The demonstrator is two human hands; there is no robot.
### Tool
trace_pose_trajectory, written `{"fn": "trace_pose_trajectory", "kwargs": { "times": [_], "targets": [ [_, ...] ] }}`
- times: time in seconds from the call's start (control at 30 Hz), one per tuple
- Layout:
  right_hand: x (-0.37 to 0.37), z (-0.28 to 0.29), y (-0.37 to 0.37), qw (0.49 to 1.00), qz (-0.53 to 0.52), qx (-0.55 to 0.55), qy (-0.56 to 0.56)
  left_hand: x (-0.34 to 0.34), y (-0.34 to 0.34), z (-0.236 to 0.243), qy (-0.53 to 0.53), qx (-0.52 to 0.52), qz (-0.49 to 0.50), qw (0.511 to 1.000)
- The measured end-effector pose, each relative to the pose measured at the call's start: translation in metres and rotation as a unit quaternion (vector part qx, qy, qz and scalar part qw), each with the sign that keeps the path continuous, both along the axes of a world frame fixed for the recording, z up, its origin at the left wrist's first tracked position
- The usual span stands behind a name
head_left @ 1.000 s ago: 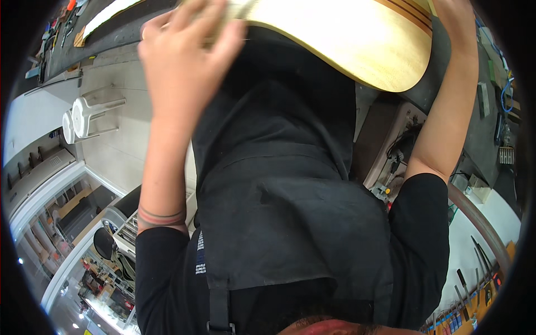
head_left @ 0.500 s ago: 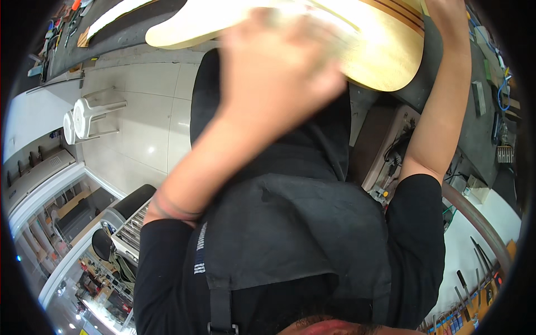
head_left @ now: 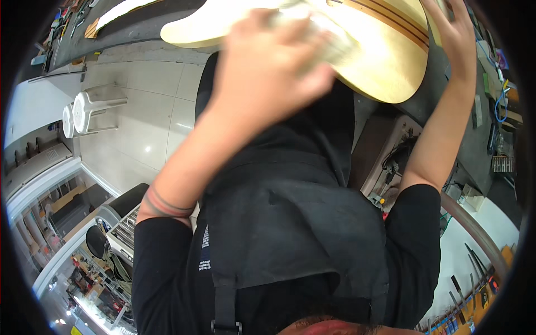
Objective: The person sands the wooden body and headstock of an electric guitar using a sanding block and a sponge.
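A pale wooden guitar body [head_left: 393,70] with dark brown stripes lies on the dark workbench at the top of the view, its near curved edge toward me. My left hand [head_left: 273,58], smeared by motion, presses a pale greyish pad [head_left: 335,42] against its face; the pad's kind is too blurred to tell. At the body's right end my right hand [head_left: 458,36] grips the rim, with the thumb side toward the wood and the fingertips partly cut off by the frame.
A long pale wooden piece [head_left: 120,18] lies on the bench [head_left: 156,29] at the upper left. White stools [head_left: 84,113] stand on the tiled floor. A brown case [head_left: 385,151] with cables sits under the bench. Files [head_left: 460,290] hang at the lower right.
The guitar body appears slightly lower and further right in the view. My left hand stays over it in a blur, and more of the pad shows beneath its fingers.
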State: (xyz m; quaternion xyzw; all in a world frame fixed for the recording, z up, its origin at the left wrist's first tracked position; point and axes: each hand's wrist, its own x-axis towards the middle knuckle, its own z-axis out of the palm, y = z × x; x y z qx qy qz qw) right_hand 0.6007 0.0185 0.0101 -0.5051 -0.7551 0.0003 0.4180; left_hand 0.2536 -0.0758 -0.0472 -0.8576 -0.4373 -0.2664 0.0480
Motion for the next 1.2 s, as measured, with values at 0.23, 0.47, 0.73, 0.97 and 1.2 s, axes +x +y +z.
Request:
{"fn": "trace_pose_trajectory", "kwargs": {
  "times": [0.23, 0.47, 0.73, 0.97, 1.2],
  "targets": [
    [-0.037, -0.001, -0.107, 0.975, 0.144, -0.134, -0.106, -0.172, -0.002, -0.002, -0.377, -0.133, 0.100, 0.911],
    [-0.150, -0.020, -0.088, 0.971, 0.154, -0.066, -0.168, -0.219, -0.026, 0.001, -0.824, -0.373, -0.194, 0.381],
    [-0.322, -0.056, -0.018, 0.948, 0.292, 0.073, -0.102, -0.238, -0.025, -0.010, -0.834, -0.348, -0.225, 0.365],
    [-0.200, -0.034, -0.065, 0.964, 0.237, -0.035, -0.116, -0.223, -0.016, -0.002, -0.545, -0.193, 0.120, 0.807],
    [-0.014, 0.037, -0.080, 0.924, 0.143, -0.339, 0.104, -0.118, -0.014, 0.002, -0.005, 0.017, 0.184, 0.983]
  ]
}}
